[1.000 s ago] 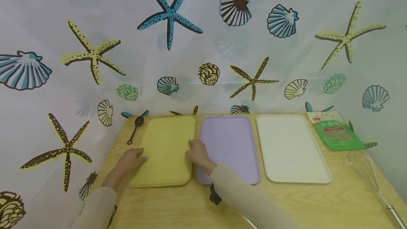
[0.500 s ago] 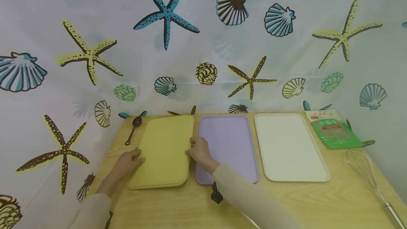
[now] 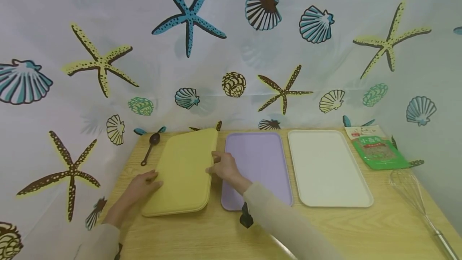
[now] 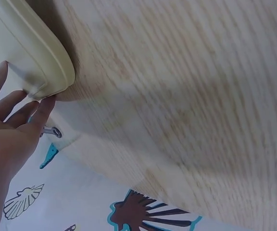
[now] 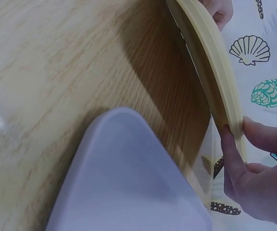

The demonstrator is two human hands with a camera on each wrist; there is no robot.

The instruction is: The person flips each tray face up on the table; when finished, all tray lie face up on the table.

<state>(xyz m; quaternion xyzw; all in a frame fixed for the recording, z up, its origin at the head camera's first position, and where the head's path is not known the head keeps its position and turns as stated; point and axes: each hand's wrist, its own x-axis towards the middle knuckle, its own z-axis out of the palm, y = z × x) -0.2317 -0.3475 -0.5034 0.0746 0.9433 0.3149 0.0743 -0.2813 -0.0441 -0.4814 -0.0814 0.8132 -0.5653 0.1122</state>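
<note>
A yellow tray (image 3: 184,171) lies at the left of the table, tilted, its right side raised off the wood. My right hand (image 3: 226,167) pinches that raised right edge; in the right wrist view the thumb is on one face and the fingers (image 5: 232,159) on the other. At the left edge my left hand (image 3: 138,189) holds the tray, thumb on its upper face and other fingers at the rim, as the left wrist view shows. A line runs along the yellow rim; whether one tray or two stacked, I cannot tell.
A lilac tray (image 3: 256,167) and a white tray (image 3: 329,167) lie to the right. Behind the left hand is a dark spoon (image 3: 153,141). A green food packet (image 3: 379,151) and a whisk (image 3: 415,196) lie far right. A patterned curtain (image 3: 223,51) closes off the back.
The right edge of the yellow tray has risen from the table, with my right hand lifting it. My left hand stays at the left edge. The view has shifted slightly.
</note>
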